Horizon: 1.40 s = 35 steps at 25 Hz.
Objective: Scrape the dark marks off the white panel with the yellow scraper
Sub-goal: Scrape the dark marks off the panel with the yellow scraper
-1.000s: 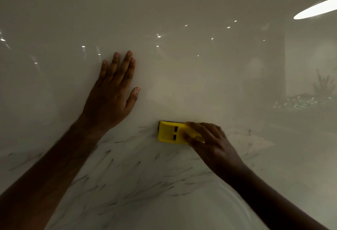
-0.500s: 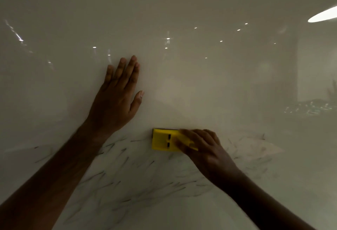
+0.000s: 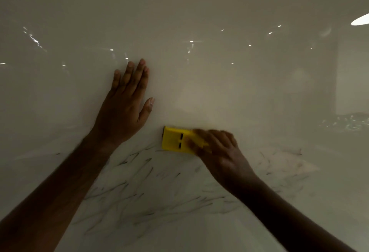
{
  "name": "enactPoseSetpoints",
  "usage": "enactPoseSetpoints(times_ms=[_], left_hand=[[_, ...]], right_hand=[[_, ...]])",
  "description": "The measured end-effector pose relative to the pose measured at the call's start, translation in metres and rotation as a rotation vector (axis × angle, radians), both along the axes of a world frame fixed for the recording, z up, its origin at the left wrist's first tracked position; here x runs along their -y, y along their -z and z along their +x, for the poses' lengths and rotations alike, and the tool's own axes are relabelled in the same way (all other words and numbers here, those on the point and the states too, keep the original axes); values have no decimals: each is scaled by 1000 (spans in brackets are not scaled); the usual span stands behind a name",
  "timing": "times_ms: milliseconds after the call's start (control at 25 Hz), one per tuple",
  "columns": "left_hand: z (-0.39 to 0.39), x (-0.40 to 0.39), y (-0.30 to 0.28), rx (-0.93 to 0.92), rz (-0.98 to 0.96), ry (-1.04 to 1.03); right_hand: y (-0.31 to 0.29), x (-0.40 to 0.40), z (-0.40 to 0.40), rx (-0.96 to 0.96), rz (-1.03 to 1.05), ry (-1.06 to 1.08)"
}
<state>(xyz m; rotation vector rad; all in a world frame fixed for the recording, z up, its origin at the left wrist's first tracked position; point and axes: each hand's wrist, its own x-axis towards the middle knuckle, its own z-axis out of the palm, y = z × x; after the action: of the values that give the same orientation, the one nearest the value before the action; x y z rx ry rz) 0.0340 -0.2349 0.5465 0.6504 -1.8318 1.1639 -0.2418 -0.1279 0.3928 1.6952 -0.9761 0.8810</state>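
One yellow scraper lies flat against the white panel, its right end gripped under the curled fingers of the right hand. The left hand, fingers straight, presses the panel up-left of it. Many dark marks streak below the grip.

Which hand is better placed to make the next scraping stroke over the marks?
Right hand: it already grips the yellow scraper just above the dark marks. The left hand lies flat on the white panel.

No readable text or labels anywhere.
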Motion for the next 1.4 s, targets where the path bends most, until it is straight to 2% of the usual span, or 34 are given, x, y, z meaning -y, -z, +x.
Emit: enactPoseSetpoints(times_ms=[120,240,360,480,600,720,840,960,1120,1280,1400], left_hand=[[12,4,0,13,2,-7],[24,5,0,13,-3,-19],[34,6,3,6,10,-22],[42,6,4,6,22,-8],[51,7,6,5,36,-4],[55,9,8,12,35,-1],[57,8,9,18,45,0],[63,9,9,26,38,-10],[79,12,11,15,26,-21],[104,20,16,-6,9,-38],[108,23,15,-11,12,-32]], right_hand=[[18,-14,-19,-74,47,46],[-15,-10,-20,-1,-25,62],[-37,5,20,77,-40,-25],[-8,10,40,-17,15,-63],[13,0,21,-119,70,-6],[-18,1,15,-28,-9,24],[-49,16,51,62,-57,-28],[-22,25,83,-45,-6,-73],[13,16,59,-163,72,-41],[-25,16,45,-34,-14,13],[-49,31,84,24,-33,-16]])
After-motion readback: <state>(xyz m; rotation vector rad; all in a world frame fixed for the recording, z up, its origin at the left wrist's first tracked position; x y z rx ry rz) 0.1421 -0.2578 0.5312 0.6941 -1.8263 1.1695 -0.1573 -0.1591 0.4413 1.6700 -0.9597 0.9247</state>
